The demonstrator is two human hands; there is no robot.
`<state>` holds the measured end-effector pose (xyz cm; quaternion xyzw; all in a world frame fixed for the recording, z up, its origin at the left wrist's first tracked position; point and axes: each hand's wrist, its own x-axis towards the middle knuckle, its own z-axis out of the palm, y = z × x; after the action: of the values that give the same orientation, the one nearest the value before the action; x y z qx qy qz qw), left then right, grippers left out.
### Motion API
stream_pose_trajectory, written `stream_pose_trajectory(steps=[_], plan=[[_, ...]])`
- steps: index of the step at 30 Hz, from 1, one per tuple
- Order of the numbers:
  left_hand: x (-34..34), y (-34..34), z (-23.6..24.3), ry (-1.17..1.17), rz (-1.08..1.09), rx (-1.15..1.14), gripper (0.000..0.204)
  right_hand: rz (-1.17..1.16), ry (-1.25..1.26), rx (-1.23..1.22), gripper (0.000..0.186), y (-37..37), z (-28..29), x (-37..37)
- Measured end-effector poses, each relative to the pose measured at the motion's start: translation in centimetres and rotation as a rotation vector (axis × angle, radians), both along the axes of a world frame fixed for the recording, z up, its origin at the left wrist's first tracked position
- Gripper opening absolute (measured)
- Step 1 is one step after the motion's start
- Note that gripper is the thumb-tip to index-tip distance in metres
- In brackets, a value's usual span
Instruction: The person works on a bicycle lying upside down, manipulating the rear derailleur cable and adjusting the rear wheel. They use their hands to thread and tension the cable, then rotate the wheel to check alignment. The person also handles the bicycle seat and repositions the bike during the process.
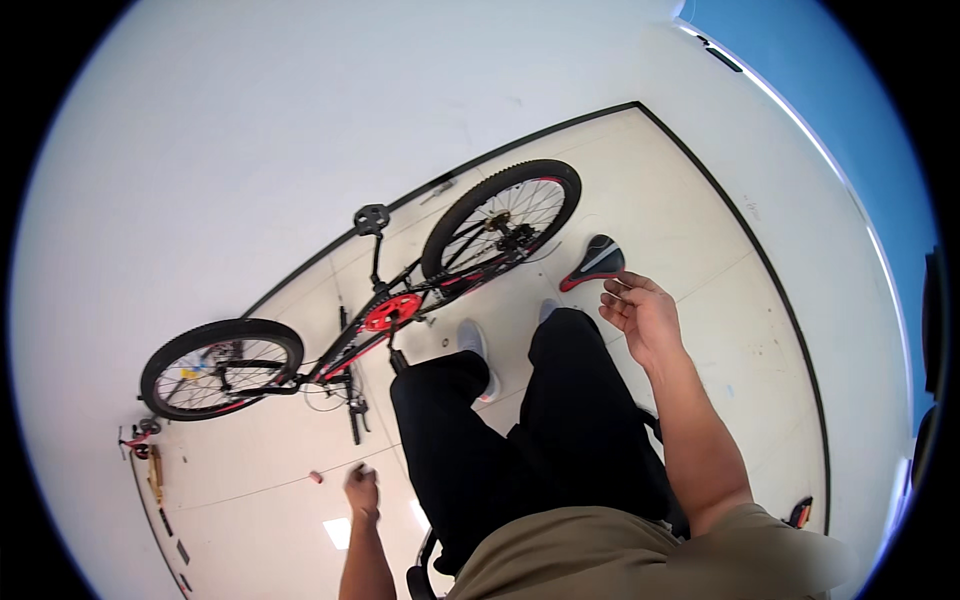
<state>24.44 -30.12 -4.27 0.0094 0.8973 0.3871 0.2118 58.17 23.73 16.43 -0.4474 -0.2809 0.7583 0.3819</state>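
Observation:
My right hand (pixel 645 318) is raised with fingers loosely bent and apart. Just past its fingertips appears a black bicycle saddle (pixel 597 258) with a grey stripe and red edge; it looks smaller, as if lower down on the floor, and I see no grip on it. Low on the left, my left hand (pixel 362 492) hangs with curled fingers and nothing visible in them. Ahead of my feet a black and red bicycle (pixel 345 352) stands upside down, wheels up. Its red chainring (pixel 392 312) faces me, and neither hand touches it.
A pedal (pixel 371 219) sticks up on the far side, and the handlebar (pixel 355 408) rests near the floor. A small reddish piece (pixel 316 477) lies left of my left hand. Assorted items (pixel 154 470) line the left wall. I sit on a dark chair (pixel 422 570).

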Motion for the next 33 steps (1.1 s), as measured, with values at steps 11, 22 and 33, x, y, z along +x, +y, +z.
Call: stream_pose_trajectory(steps=[11, 22, 33], plan=[[11.0, -12.4, -1.4, -0.182, -0.538, -0.195, 0.056, 0.078, 0.125, -0.073, 0.032, -0.9, -0.7, 0.6], [5.3, -13.1, -3.3, 0.263, -1.164, -0.775, 0.035, 0.287, 0.046, -0.021, 0.032, -5.2, -0.1, -3.4], [4.6, -11.7, -4.4, -0.098, -0.722, -0.601, 0.035, 0.259, 0.058, -0.07, 0.03, -4.2, 0.1, -2.2]])
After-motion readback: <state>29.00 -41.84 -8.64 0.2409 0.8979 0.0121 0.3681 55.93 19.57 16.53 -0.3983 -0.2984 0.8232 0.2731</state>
